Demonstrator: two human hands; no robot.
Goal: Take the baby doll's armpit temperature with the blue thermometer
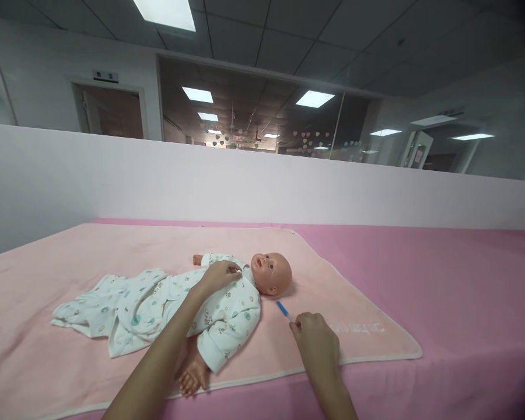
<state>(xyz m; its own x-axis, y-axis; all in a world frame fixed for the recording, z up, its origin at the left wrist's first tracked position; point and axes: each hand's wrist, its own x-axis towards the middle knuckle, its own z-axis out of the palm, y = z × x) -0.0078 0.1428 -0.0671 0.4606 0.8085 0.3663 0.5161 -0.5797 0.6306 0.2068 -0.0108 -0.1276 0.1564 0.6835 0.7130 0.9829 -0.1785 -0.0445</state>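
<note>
A baby doll (273, 274) lies on its back, head to the right, dressed in a white printed garment (231, 303). My left hand (221, 275) reaches across its chest, with thumb and fingers closed on the garment at the collar, near the chin. Between the thumb and fingers of my right hand (317, 338) is a thin stick with a blue end (282, 308); its kind is not clear. The blue end points up and left, just below the doll's head and apart from it. The rest of the stick is partly hidden by my fingers.
A peach blanket (350, 303) with a pale edge lies beneath the doll, over a pink sheet (464, 291). A low white wall (262, 186) runs along the back. Beyond it are a glass partition (262, 116) and a door (118, 114).
</note>
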